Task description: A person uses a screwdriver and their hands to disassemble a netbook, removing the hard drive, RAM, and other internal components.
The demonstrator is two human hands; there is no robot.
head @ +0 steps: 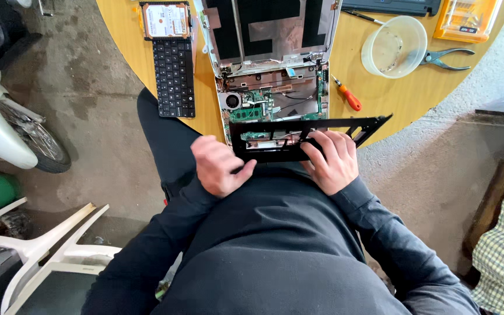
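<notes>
Both of my hands hold a black plastic laptop cover frame (345,124), lifted just above the near edge of the opened laptop (272,87). My left hand (218,166) grips its left near corner. My right hand (331,161) grips its near edge, fingers over the top. The laptop's base lies open on the round wooden table (392,99), with a fan (231,101), a green circuit board and cables exposed. Its lid (269,26) lies flat behind.
A detached black keyboard (174,76) and a hard drive (165,20) lie at left. An orange screwdriver (348,96), clear plastic bowl (393,46), pliers (444,58) and orange tool case (466,17) lie at right. A scooter wheel (33,140) and white chair (48,245) stand left.
</notes>
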